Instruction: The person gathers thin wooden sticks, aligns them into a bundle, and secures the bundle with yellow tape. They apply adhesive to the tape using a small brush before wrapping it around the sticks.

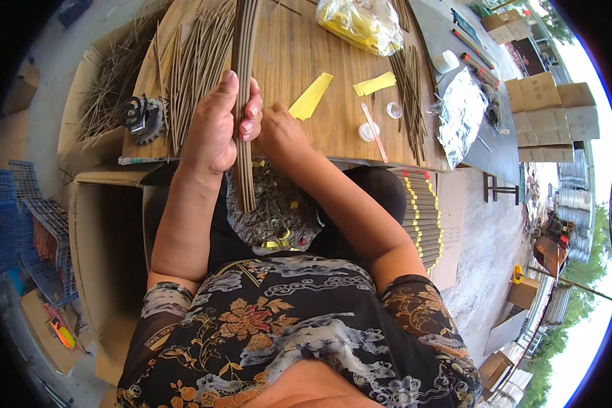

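Observation:
Upright in my left hand is a bundle of thin brown incense sticks, with the thumb and fingers wrapped round its lower half. Its bottom end hangs past the table's near edge. Just right of the bundle is my right hand, its fingers curled inward; what they hold, if anything, is hidden. Beyond that hand lies a fanned stack of yellow paper strips. More yellow strips lie farther right. A flat pale stick rests across a small white tub.
Loose sticks cover the wooden table's left side. A toothed metal gear sits near its left edge, and a plastic bag of yellow paper at the back. Banded bundles stand right of my knee. An open cardboard box is at left.

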The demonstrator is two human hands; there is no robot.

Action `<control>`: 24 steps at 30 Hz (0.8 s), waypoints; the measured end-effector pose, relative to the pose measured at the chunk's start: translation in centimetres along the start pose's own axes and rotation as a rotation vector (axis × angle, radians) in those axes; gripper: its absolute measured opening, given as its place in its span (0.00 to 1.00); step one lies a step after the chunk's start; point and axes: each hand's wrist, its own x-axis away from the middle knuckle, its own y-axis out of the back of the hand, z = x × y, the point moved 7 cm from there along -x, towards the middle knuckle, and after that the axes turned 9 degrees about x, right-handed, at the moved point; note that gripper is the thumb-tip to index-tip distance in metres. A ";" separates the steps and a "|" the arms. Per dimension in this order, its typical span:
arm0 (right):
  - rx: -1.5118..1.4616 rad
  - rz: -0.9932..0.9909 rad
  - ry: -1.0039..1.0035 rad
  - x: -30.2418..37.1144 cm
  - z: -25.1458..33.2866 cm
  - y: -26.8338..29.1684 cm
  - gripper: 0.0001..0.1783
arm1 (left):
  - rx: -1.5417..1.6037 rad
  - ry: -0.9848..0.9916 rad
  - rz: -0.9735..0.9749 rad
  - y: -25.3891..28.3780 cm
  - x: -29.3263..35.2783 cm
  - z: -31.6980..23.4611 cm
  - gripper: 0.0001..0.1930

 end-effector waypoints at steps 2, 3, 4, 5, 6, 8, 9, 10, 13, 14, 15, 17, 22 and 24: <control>-0.166 -0.070 0.000 -1.6 0.3 0.2 0.04 | 0.014 -0.010 0.006 0.7 -0.1 -0.4 0.19; -0.045 -0.088 -0.001 -2.2 1.0 1.9 0.05 | 0.033 -0.009 -0.016 1.4 0.1 -0.6 0.20; 0.073 -0.101 0.001 -2.3 1.9 4.4 0.07 | 0.047 -0.009 -0.032 2.1 0.4 -0.8 0.20; 0.199 -0.121 -0.001 -2.2 2.0 6.1 0.09 | 0.061 -0.004 -0.037 2.6 0.5 -0.9 0.20; 0.238 -0.219 -0.070 -1.3 -0.3 5.7 0.13 | 0.060 -0.011 -0.037 2.7 0.7 -1.0 0.20; 0.434 -0.106 -0.085 1.4 -1.1 5.5 0.18 | 0.066 -0.004 -0.047 3.1 0.8 -0.9 0.20; 0.528 -0.040 -0.057 3.0 -1.4 4.6 0.18 | 0.068 0.000 -0.052 3.2 0.9 -0.9 0.20; 0.513 -0.035 -0.034 4.5 -0.9 4.6 0.19 | 0.061 0.005 -0.043 3.1 1.1 -0.8 0.19; 0.434 -0.032 0.036 7.1 0.1 4.6 0.18 | 0.033 -0.001 -0.047 3.2 1.4 -0.8 0.19; 0.389 -0.032 0.053 7.4 0.0 4.9 0.17 | 0.025 -0.002 -0.040 3.0 1.4 -0.8 0.19; 0.344 -0.034 0.067 7.8 0.0 5.0 0.17 | 0.026 0.017 -0.048 3.1 1.6 -0.5 0.19; 0.241 -0.082 0.084 7.9 -1.0 5.6 0.15 | 0.018 0.056 -0.016 2.4 0.9 0.0 0.20; 0.114 -0.183 0.161 7.6 -1.9 6.4 0.11 | 0.048 0.035 -0.083 3.9 0.9 0.0 0.18; 0.073 -0.323 0.175 7.7 -2.6 6.2 0.07 | 0.033 0.036 -0.098 3.8 0.6 -0.1 0.16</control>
